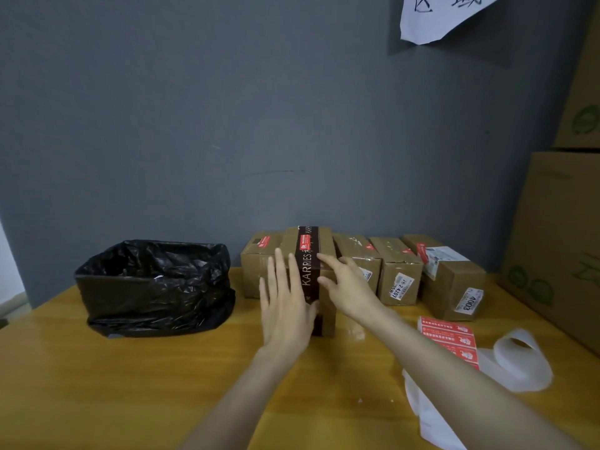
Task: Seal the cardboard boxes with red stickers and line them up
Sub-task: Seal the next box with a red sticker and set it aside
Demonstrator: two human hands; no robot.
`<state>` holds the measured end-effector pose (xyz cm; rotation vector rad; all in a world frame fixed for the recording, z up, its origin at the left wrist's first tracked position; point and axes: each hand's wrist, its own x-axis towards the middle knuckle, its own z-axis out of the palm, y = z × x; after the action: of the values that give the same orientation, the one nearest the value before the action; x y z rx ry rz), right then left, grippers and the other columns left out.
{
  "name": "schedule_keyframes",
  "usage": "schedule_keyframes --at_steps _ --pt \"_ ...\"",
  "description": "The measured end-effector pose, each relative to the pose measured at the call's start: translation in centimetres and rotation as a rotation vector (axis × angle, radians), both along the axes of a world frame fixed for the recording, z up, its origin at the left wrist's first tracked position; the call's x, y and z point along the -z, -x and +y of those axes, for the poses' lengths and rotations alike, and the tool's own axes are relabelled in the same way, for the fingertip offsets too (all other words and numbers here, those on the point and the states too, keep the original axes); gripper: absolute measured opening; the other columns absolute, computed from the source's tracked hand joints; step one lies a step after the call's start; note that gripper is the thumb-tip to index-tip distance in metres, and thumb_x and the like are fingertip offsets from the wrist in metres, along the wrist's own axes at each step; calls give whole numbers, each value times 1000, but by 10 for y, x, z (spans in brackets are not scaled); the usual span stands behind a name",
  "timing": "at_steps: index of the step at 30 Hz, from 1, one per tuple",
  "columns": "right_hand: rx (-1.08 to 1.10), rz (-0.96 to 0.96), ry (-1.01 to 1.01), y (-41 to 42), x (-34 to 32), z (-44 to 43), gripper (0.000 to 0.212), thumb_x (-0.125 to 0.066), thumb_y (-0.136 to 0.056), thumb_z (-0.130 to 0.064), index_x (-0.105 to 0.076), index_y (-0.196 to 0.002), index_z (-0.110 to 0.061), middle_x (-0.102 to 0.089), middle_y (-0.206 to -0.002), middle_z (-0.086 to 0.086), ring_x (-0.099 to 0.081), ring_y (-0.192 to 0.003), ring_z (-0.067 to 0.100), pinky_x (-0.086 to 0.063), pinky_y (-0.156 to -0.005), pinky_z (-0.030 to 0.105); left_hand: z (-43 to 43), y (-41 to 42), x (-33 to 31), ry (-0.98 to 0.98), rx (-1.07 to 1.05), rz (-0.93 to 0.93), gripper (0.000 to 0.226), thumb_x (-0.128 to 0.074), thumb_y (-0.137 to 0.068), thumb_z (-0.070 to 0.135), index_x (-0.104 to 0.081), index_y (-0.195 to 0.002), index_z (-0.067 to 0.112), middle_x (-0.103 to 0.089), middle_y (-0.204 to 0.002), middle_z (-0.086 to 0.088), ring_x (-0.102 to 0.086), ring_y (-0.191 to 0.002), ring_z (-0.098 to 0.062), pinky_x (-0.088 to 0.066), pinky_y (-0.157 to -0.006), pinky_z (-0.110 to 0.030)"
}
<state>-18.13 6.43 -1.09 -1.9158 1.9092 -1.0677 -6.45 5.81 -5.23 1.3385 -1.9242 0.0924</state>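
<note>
On the wooden tabletop (97, 384), a bin lined with a black bag (156, 287) stands at the far left. Right of it, a row of cardboard boxes runs along the grey wall, starting with a stickered box (259, 264). The left hand (285, 306) lies flat, fingers straight, against the taller box banded with dark "KARRIES" tape (325, 241), which carries a red sticker (304, 243) on top. The right hand (349, 284) touches that box's right upper edge with extended fingers, gripping nothing. Three more boxes (399, 274) follow. Near right lie a strip of red stickers (449, 336) and curled white backing paper (519, 358).
</note>
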Motion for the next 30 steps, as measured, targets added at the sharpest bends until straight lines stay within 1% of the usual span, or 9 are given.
schedule_keyframes --at_steps 1,4,6,9,13,16,21,27,30 --pt "29 38 13 1 -2 -3 49 -50 -95 -18 -37 -142 -27 -29 -145 13 -30 -136 28 -29 -112 38 -6 -2 0 41 -22 -65 94 -66 -84 33 -4 -149 8 6 -157 -11 12 -141 -23 -2 -113 -40" --pt "117 259 77 1 -9 -12 47 -52 -94 -21 -41 -140 -25 -33 -142 8 -31 -130 26 -32 -107 36 -26 -3 2 99 -122 -220 95 -85 -64 22 -35 -142 4 -37 -148 -15 -27 -140 -29 -21 -109 -42" --pt "142 391 100 1 -13 -19 47 -51 -94 -25 -40 -140 -25 -35 -142 4 -30 -129 24 -31 -104 36 -37 -4 3 112 -154 -262 95 -91 -54 19 -45 -136 3 -48 -139 -15 -39 -134 -30 -26 -107 -42" --pt "158 468 94 1 -15 -29 48 -49 -95 -27 -39 -141 -25 -37 -142 2 -28 -131 22 -28 -104 37 -49 -4 2 132 -155 -279 94 -92 -47 14 -50 -131 3 -54 -133 -14 -44 -131 -30 -29 -106 -43" --pt "164 507 70 5 -17 -39 48 -49 -95 -28 -38 -141 -25 -39 -139 2 -30 -129 23 -28 -103 38 -57 1 -2 118 -155 -288 93 -89 -51 8 -47 -133 3 -51 -136 -14 -40 -134 -30 -26 -108 -41" --pt "160 509 58 6 -19 -45 47 -50 -94 -29 -39 -140 -24 -40 -138 3 -32 -128 23 -29 -103 38 -60 2 -4 93 -159 -288 86 -79 -69 6 -34 -142 5 -37 -147 -14 -23 -142 -28 -10 -112 -38" --pt "161 524 43 6 -22 -45 46 -51 -94 -29 -39 -139 -23 -41 -137 4 -35 -128 24 -29 -103 40 -62 2 -6 84 -133 -323 80 -57 -89 9 -5 -149 8 -9 -157 -11 2 -146 -25 9 -113 -35" --pt "149 569 24 2 -18 -40 55 -50 -94 -23 -28 -144 -18 -35 -143 8 -37 -130 27 -30 -104 40 -55 -2 -15 68 -128 -335 72 -53 -93 22 -8 -148 10 -13 -156 -10 1 -146 -25 5 -116 -42" --pt "22 336 -19 12 -21 -35 64 -52 -93 -21 -18 -147 -20 -32 -148 5 -30 -137 25 -26 -110 40 -50 -3 -29 14 -114 -306 65 -46 -95 35 -13 -147 13 -17 -155 -6 1 -146 -23 5 -115 -48"
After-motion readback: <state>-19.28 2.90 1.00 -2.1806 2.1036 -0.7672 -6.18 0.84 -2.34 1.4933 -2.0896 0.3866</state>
